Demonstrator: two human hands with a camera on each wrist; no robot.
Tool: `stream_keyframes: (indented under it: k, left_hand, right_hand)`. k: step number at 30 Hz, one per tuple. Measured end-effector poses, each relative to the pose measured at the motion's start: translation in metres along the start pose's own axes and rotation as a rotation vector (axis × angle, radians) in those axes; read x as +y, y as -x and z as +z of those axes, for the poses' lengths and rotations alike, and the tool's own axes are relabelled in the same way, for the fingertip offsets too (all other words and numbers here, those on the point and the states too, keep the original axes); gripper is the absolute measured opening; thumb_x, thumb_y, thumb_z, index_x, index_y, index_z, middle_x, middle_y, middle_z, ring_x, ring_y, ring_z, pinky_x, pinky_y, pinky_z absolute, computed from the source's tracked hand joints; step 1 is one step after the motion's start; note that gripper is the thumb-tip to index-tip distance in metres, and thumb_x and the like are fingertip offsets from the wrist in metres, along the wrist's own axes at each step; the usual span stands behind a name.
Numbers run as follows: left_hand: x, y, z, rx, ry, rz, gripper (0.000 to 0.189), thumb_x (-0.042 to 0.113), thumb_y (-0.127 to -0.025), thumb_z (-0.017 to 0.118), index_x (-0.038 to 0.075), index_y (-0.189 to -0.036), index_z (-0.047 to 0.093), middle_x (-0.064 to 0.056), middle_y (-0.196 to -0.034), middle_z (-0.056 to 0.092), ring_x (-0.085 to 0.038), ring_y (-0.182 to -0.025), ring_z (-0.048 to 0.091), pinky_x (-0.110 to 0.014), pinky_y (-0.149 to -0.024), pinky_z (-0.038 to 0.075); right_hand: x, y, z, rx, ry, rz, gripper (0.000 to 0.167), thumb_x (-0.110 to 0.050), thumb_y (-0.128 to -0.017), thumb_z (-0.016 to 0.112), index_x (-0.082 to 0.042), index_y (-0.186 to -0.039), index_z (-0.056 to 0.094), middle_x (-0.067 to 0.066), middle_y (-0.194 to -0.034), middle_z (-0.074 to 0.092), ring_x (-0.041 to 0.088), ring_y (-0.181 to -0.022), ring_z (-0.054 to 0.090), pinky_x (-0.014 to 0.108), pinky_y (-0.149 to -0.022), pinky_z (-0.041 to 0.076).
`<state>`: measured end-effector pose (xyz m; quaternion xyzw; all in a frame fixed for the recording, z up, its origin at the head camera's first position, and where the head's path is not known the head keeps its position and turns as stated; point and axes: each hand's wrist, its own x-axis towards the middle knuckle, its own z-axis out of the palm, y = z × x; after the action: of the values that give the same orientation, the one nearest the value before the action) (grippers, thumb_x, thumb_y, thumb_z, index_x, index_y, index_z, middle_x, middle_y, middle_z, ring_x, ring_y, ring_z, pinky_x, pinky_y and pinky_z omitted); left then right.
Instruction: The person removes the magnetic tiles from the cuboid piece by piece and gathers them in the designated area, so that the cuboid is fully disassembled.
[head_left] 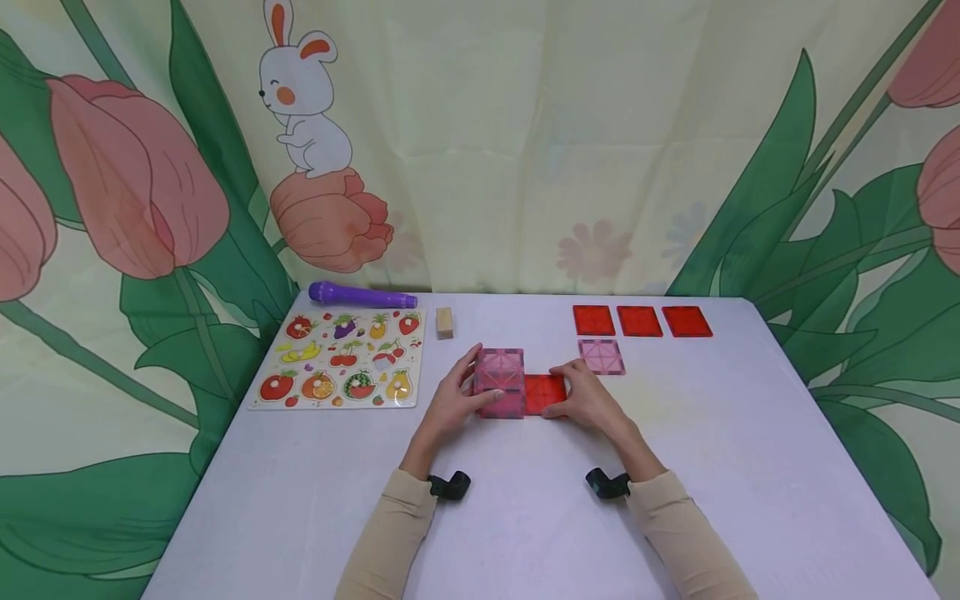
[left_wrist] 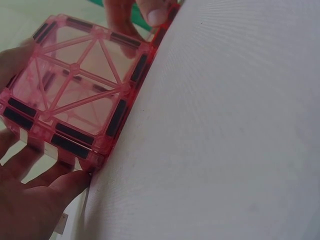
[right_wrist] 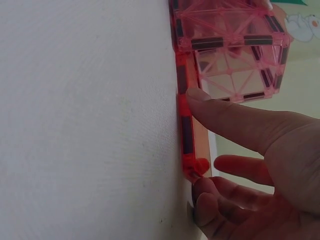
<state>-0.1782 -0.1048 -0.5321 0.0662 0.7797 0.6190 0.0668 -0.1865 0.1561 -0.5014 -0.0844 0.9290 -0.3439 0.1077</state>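
Observation:
A pink see-through box of magnetic tiles [head_left: 501, 371] stands on the table. My left hand [head_left: 450, 404] grips its left side, thumb across the near face and fingers behind. In the left wrist view the dark magnet strips along the box's edges [left_wrist: 75, 132] show. A red magnetic tile [head_left: 543, 395] lies flat against the box's right side. My right hand [head_left: 594, 407] holds that tile at its right part, thumb on the near edge and fingers at the far side. The right wrist view shows the thumb [right_wrist: 215, 107] on the red tile's edge [right_wrist: 186, 132].
Three red tiles [head_left: 638, 322] lie in a row at the back right, with a pink tile [head_left: 602, 357] in front. Left are a fruit puzzle board [head_left: 360, 358], a purple toy microphone [head_left: 360, 296] and a small wooden block [head_left: 445, 323]. A printed curtain [head_left: 487, 167] hangs behind the table.

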Motion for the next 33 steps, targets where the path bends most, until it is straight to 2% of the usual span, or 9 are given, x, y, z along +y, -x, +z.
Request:
stream_keyframes:
  k: [4, 10, 13, 16, 20, 24, 27, 33]
  left_hand:
    - [0.0, 0.001, -0.001, 0.001, -0.001, 0.011, 0.092, 0.045, -0.081, 0.082, 0.039, -0.157, 0.03, 0.006, -0.164, 0.031, -0.029, -0.151, 0.032, -0.049, -0.117, 0.04]
    - [0.002, 0.002, -0.002, 0.007, -0.004, -0.004, 0.089, 0.045, -0.08, 0.083, 0.05, -0.152, 0.031, 0.007, -0.164, 0.031, -0.028, -0.151, 0.032, -0.048, -0.119, 0.038]
    - [0.002, 0.002, -0.002, 0.009, -0.006, -0.006, 0.089, 0.045, -0.08, 0.082, 0.049, -0.153, 0.03, 0.007, -0.164, 0.031, -0.029, -0.151, 0.032, -0.049, -0.119, 0.038]
    - [0.002, 0.002, -0.002, 0.006, -0.009, -0.008, 0.092, 0.047, -0.08, 0.082, 0.042, -0.156, 0.03, 0.007, -0.164, 0.031, -0.029, -0.151, 0.032, -0.051, -0.118, 0.039]
    - [0.002, 0.0, -0.003, -0.002, -0.011, -0.028, 0.096, 0.051, -0.078, 0.082, 0.04, -0.157, 0.028, 0.009, -0.163, 0.031, -0.027, -0.151, 0.032, -0.051, -0.118, 0.039]
    - [0.003, -0.001, -0.003, -0.006, -0.013, -0.042, 0.094, 0.053, -0.077, 0.082, 0.047, -0.154, 0.029, 0.01, -0.163, 0.031, -0.026, -0.151, 0.032, -0.05, -0.118, 0.039]
    - [0.003, -0.001, -0.001, -0.007, -0.012, -0.034, 0.092, 0.05, -0.078, 0.083, 0.049, -0.153, 0.029, 0.009, -0.163, 0.031, -0.027, -0.151, 0.032, -0.05, -0.119, 0.038]
    - [0.001, -0.001, -0.001, -0.002, -0.013, -0.032, 0.092, 0.046, -0.079, 0.083, 0.047, -0.154, 0.029, 0.007, -0.164, 0.031, -0.028, -0.151, 0.032, -0.049, -0.118, 0.039]
  right_hand:
    - [-0.001, 0.0, 0.001, -0.003, -0.008, 0.014, 0.073, -0.024, -0.078, 0.086, -0.005, -0.141, 0.055, 0.019, -0.133, 0.048, 0.036, -0.129, 0.046, 0.052, -0.097, 0.057]
    - [-0.001, 0.002, 0.003, -0.004, -0.027, 0.066, 0.074, -0.026, -0.076, 0.088, -0.004, -0.138, 0.055, 0.019, -0.128, 0.043, 0.036, -0.124, 0.045, 0.05, -0.093, 0.059]
    - [0.0, 0.002, 0.004, 0.007, -0.038, 0.084, 0.073, -0.026, -0.075, 0.089, -0.003, -0.135, 0.054, 0.02, -0.128, 0.042, 0.036, -0.123, 0.046, 0.049, -0.091, 0.06]
    - [0.001, 0.003, 0.002, 0.009, -0.051, 0.096, 0.073, -0.024, -0.075, 0.088, -0.004, -0.133, 0.049, 0.02, -0.13, 0.043, 0.037, -0.125, 0.046, 0.049, -0.09, 0.06]
    - [0.004, 0.006, -0.002, -0.01, -0.072, 0.088, 0.071, -0.021, -0.078, 0.086, -0.006, -0.133, 0.043, 0.019, -0.131, 0.05, 0.037, -0.126, 0.049, 0.048, -0.09, 0.061]
    - [0.009, 0.009, -0.007, -0.035, -0.08, 0.08, 0.065, -0.021, -0.084, 0.081, -0.009, -0.133, 0.04, 0.019, -0.131, 0.054, 0.036, -0.124, 0.051, 0.047, -0.092, 0.06]
    - [0.013, 0.011, -0.01, -0.049, -0.077, 0.069, 0.061, -0.02, -0.087, 0.078, -0.01, -0.134, 0.039, 0.019, -0.131, 0.055, 0.035, -0.124, 0.051, 0.048, -0.093, 0.059]
    - [0.02, 0.017, -0.018, -0.06, -0.098, 0.042, 0.053, -0.014, -0.093, 0.069, -0.01, -0.136, 0.038, 0.021, -0.134, 0.054, 0.039, -0.126, 0.051, 0.049, -0.093, 0.06]
